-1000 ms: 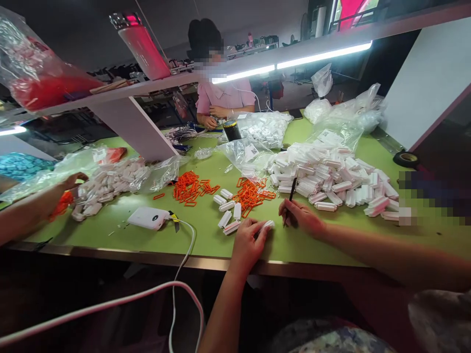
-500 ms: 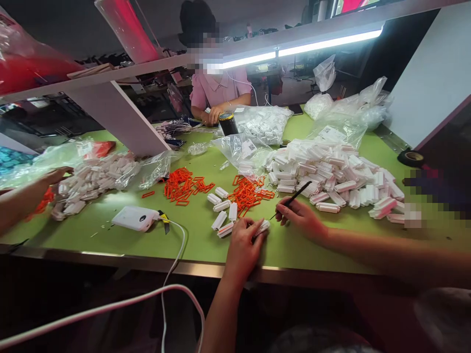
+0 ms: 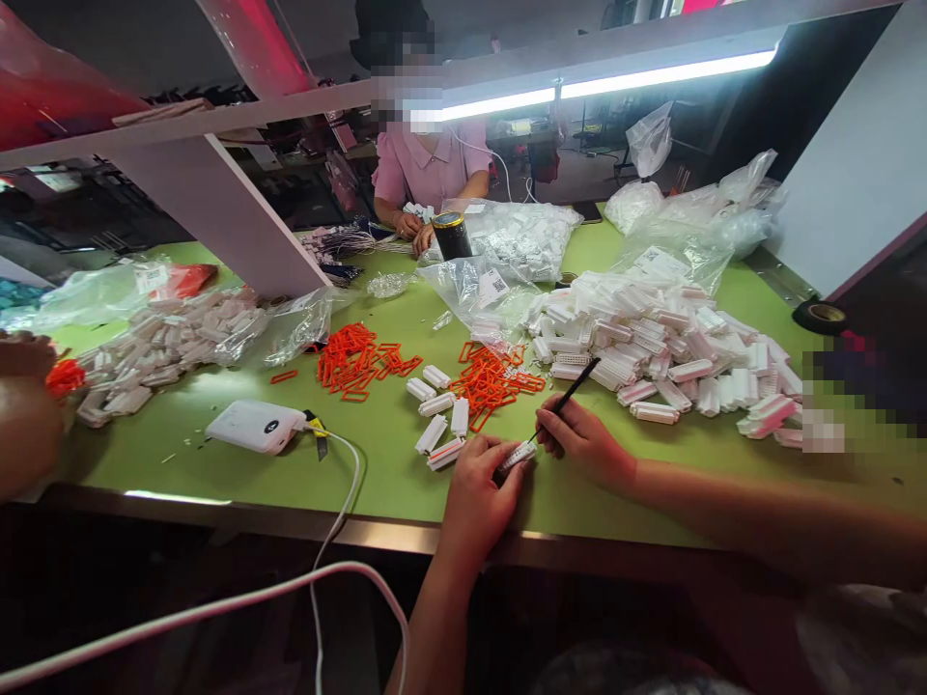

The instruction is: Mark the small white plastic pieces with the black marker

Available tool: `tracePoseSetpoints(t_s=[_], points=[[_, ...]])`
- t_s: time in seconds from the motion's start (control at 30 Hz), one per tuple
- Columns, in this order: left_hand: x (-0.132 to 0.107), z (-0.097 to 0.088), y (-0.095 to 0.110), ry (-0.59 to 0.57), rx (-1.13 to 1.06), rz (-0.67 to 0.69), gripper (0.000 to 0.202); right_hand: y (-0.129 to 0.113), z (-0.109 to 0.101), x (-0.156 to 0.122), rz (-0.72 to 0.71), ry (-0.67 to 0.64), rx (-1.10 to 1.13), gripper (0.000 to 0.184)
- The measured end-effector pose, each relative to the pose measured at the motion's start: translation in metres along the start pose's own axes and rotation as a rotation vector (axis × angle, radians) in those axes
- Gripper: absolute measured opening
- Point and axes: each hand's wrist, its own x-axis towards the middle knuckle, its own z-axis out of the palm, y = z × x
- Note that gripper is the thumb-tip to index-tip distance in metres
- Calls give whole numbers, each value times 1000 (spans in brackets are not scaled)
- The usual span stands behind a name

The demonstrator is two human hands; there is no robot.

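Note:
Near the table's front edge, my left hand (image 3: 484, 487) pinches a white plastic connector housing (image 3: 519, 454) between thumb and fingers. My right hand (image 3: 579, 436) grips a thin black stick-like tool (image 3: 575, 386) like a pen, its fine tip down at the connector's upper side. Whether the tip enters a hole is too small to tell. Just left of the connector lie several white housings (image 3: 433, 432), one with an orange strip (image 3: 444, 454). Behind them is a heap of orange rectangular frames (image 3: 492, 381) with small white bits on it.
A large pile of white housings (image 3: 666, 347) lies right, a second orange heap (image 3: 354, 357) left. A white power bank (image 3: 257, 425) trails a cable. Across the table a person (image 3: 435, 174) handles white parts behind a dark can (image 3: 452, 236). Another person's arm (image 3: 29, 415) reaches in left.
The black tool's tip has come left onto the connector, with my right hand shifting slightly left. The co-worker's arm at left has moved nearer the table's front edge.

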Motion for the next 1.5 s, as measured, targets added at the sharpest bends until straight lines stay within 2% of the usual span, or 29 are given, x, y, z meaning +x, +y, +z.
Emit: tracePoseSetpoints(t_s=[0.43,0.7,0.97,1.5], points=[[1,-2,3,-30,-23,-45,18,-4,0,-5,-61,-43,-142,45],[1,-3,4,-37,-28,-45,16,-8,3,-9,-246,-15,-397,36],[1,-2,2,-18,-33,-29,17,-3,2,-6,-219,-31,-301,37],[1,-3,3,-41,-34,-49,17,-5,2,-10,-324,-19,-498,33]])
